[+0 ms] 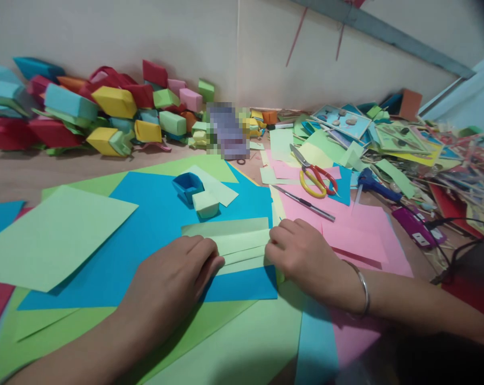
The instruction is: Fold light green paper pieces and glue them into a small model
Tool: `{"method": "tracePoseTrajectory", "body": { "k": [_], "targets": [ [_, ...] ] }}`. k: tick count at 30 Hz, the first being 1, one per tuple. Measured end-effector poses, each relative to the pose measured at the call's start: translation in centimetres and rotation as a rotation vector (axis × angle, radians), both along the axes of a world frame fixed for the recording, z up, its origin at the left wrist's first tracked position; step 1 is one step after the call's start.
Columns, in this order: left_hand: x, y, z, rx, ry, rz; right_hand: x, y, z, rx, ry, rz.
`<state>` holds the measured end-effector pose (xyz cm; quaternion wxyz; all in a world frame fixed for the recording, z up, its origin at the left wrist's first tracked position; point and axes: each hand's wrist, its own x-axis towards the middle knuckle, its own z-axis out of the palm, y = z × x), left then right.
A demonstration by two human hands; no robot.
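A pale green sheet of paper (242, 241) with long creases across it lies on blue paper (153, 214). My left hand (185, 264) presses on its left end, fingers curled together, thumb along the front. At the right end my right hand (292, 247) has its fingers closed on the paper's edge; a silver bangle (364, 291) circles that wrist. Just behind the creased sheet sit a small blue folded paper box (189, 186) and a pale green one (205, 204). A craft knife (304, 203) lies beyond my right hand.
Scissors (314, 174), a blue glue gun (376, 186) and a purple power strip (418, 229) with black cable are at the right. Folded paper boxes (113, 101) pile along the wall. Paper scraps and sticks (402, 139) heap at the far right. A pale green sheet (61, 235) lies left.
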<state>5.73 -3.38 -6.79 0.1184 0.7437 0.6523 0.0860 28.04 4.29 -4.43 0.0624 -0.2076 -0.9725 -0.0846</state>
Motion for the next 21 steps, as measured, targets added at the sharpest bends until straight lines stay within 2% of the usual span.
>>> {"method": "tracePoseTrajectory", "body": {
  "k": [3, 5, 10, 15, 21],
  "targets": [
    [0.1, 0.0, 0.0, 0.006, -0.001, 0.0, -0.1, -0.9, 0.0, 0.064, 0.016, 0.12],
    [0.1, 0.0, 0.0, 0.018, 0.006, 0.004, -0.4, -1.4, -0.2, 0.071, 0.003, 0.142],
    [0.0, 0.1, -0.1, -0.026, 0.048, 0.016, -0.8, -1.9, -0.8, 0.041, -0.032, 0.129],
    [0.0, 0.4, 0.2, -0.071, 0.036, 0.015, -0.5, -2.3, -0.2, -0.015, -0.133, 0.05],
    [0.0, 0.4, 0.3, -0.039, 0.0, 0.021, 0.8, -2.6, 0.3, 0.04, -0.209, 0.011]
  ]
}}
